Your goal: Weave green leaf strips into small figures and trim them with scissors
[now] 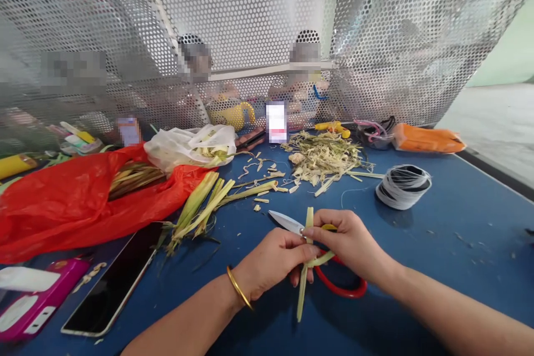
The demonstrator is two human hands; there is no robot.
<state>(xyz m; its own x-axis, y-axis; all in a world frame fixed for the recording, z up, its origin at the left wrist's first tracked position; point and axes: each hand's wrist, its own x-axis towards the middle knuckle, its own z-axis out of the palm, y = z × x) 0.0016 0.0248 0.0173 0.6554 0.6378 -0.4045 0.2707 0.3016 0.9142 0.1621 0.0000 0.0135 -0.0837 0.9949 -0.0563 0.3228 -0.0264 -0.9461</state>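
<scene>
Both my hands meet over the blue table, fingers closed on pale green plant strips that cross each other. My left hand, with a gold bangle at the wrist, pinches the strips near their crossing. With thumb and fingers, my right hand grips the upper end of the upright strip. Beneath the hands lie scissors with red handles, their blades pointing to the upper left; the hands partly cover them. One short strip end sticks out toward the right, below my right hand.
Left of my hands are a bundle of green stalks, a red plastic bag, a black phone and a magenta device. Beyond lie plant scraps, a spool of white thread and an orange packet. A perforated metal screen stands behind.
</scene>
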